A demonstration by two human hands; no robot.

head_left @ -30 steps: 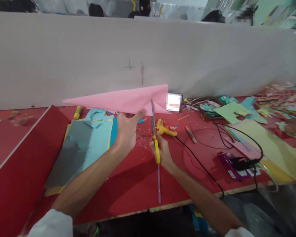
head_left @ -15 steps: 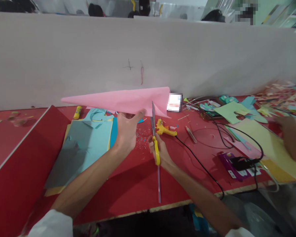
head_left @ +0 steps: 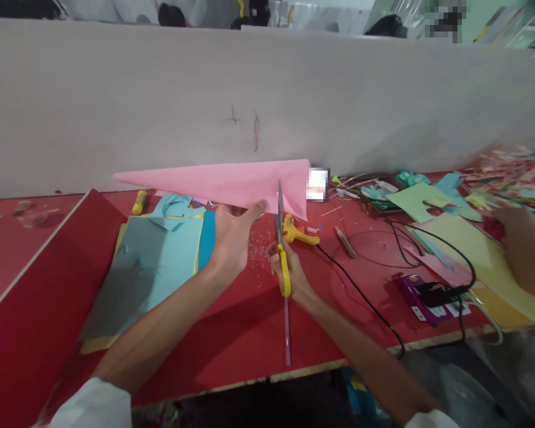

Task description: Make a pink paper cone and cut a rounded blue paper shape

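A pink paper cone lies sideways in the air above the table, its tip pointing left and its wide end to the right. My left hand grips its lower edge with the thumb in front. In my right hand are yellow-handled scissors, upright, with the blades across the wide part of the cone. One blade shows in front of the paper, and a cut flap hangs just right of it. Behind the scissors, a yellow hot glue gun rests on the red table. A clear glue stick lies below my right hand.
Blue and yellow paper sheets and a yellow glue tube are on the left, beside a red panel. To the right are black cables, a purple box, paper scraps and another person's hand. A white partition stands behind.
The pink cone has shifted slightly right, and its cut flap hangs a little lower. The scissors' blades have moved slightly right and are closer together. The other person's hand has moved slightly.
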